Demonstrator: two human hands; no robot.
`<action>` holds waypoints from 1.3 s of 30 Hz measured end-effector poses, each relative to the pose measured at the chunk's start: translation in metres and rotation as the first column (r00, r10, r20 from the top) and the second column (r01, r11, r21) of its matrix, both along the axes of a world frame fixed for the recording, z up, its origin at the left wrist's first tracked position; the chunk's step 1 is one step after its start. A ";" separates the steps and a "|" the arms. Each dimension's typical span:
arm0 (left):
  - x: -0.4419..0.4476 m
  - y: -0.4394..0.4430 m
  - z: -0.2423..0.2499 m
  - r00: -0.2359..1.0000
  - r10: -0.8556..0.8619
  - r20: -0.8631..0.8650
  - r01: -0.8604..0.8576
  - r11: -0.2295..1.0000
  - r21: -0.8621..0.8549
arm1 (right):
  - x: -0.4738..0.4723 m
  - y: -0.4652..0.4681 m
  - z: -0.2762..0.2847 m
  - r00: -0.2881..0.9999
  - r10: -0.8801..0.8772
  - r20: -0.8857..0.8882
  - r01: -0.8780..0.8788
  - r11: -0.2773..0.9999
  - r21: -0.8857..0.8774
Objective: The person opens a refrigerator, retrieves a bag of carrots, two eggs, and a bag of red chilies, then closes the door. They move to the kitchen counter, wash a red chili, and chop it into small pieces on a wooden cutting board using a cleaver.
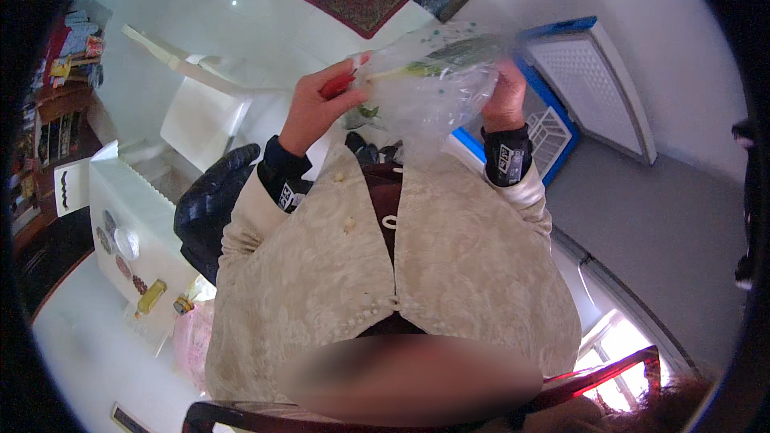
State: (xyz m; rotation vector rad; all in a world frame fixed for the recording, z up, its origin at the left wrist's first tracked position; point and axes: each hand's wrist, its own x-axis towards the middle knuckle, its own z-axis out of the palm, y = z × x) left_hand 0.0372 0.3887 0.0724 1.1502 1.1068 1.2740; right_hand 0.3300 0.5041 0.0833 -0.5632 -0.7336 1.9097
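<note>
A clear plastic bag [415,99] printed with green dots is held up in front of my chest. Inside it lies a long vegetable with a pale stalk and green leaves [445,57], perhaps spring onion. My left hand [322,102] grips the bag's left side. A glossy red thing [338,85], possibly a chilli pepper, shows between its thumb and fingers. At the bag's right side, my right hand [506,96] has hold of the film, its fingertips partly hidden. A small green leaf [369,112] shows at the bag's lower left.
To the right, a blue-and-white chest freezer has its lid [592,78] raised and a white basket [548,138] inside. A white open container [207,114] stands at left. Beyond my left arm are a black padded jacket [210,210] and a cloth-covered table [141,204] bearing a yellow bottle [151,297].
</note>
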 end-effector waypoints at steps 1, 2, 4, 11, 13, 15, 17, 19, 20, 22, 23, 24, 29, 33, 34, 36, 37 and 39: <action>-0.001 0.001 -0.002 0.999 0.023 -0.027 -0.024 0.999 -0.023 | 0.000 0.002 -0.002 0.999 0.035 -0.030 -0.035 0.999 -0.006; -0.003 0.002 -0.003 0.998 0.042 -0.050 -0.044 0.998 -0.044 | 0.000 0.004 -0.005 0.994 0.084 -0.072 -0.081 0.996 0.039; -0.006 0.004 -0.004 0.995 0.068 -0.070 -0.074 0.994 -0.079 | -0.001 0.008 -0.011 0.903 -0.096 0.418 -0.059 0.937 0.344; -0.035 0.005 0.018 0.986 0.106 -0.128 -0.122 0.984 -0.130 | -0.028 0.027 -0.028 0.990 -0.120 0.068 0.133 0.962 -0.240; -0.044 0.008 0.025 0.969 0.123 -0.216 -0.156 0.977 -0.143 | -0.033 0.032 -0.023 0.973 -0.218 0.070 0.229 0.915 -0.331; -0.048 0.009 0.032 0.979 0.148 -0.142 -0.172 0.970 -0.174 | -0.034 0.035 -0.012 0.954 -0.285 0.098 0.301 0.888 -0.348; -0.050 0.010 0.037 0.971 0.121 -0.205 -0.162 0.967 -0.196 | -0.031 0.037 0.000 0.931 -0.315 0.184 0.355 0.899 -0.257; -0.050 0.011 0.043 0.970 0.112 -0.214 -0.163 0.958 -0.236 | -0.028 0.039 0.011 0.903 -0.331 0.276 0.364 0.928 -0.080; -0.051 0.013 0.046 0.969 0.119 -0.216 -0.169 0.959 -0.229 | -0.028 0.042 0.014 0.908 -0.314 0.277 0.347 0.934 -0.080; -0.054 0.021 0.050 0.968 0.121 -0.221 -0.173 0.956 -0.236 | -0.033 0.054 0.017 0.926 -0.315 0.208 0.356 0.912 -0.202; -0.059 0.029 0.053 0.960 0.113 -0.258 -0.172 0.961 -0.218 | -0.036 0.063 0.017 0.932 -0.318 0.172 0.355 0.897 -0.262; -0.064 0.038 0.055 0.958 0.098 -0.270 -0.155 0.967 -0.201 | -0.040 0.071 0.017 0.936 -0.335 0.109 0.352 0.886 -0.302; -0.076 0.101 0.057 0.933 0.048 -0.356 -0.107 0.983 -0.146 | -0.042 0.108 0.021 0.853 -0.522 0.014 0.472 0.759 -0.447; -0.072 0.154 0.051 0.930 -0.014 -0.367 -0.003 0.999 -0.045 | -0.031 0.126 0.024 0.804 -0.593 -0.036 0.529 0.743 -0.410; -0.070 0.167 0.047 0.940 -0.014 -0.342 0.027 0.999 0.034 | -0.031 0.130 0.021 0.800 -0.600 -0.028 0.541 0.740 -0.399; -0.064 0.192 0.037 0.960 -0.101 -0.260 0.101 0.995 -0.011 | -0.035 0.139 0.011 0.813 -0.580 -0.041 0.513 0.748 -0.421; -0.059 0.205 0.032 0.950 -0.124 -0.287 0.135 0.991 0.022 | -0.039 0.146 0.005 0.821 -0.568 -0.052 0.496 0.756 -0.428; -0.048 0.222 0.023 0.965 -0.138 -0.225 0.137 0.990 -0.020 | -0.050 0.152 -0.009 0.873 -0.487 -0.023 0.425 0.783 -0.454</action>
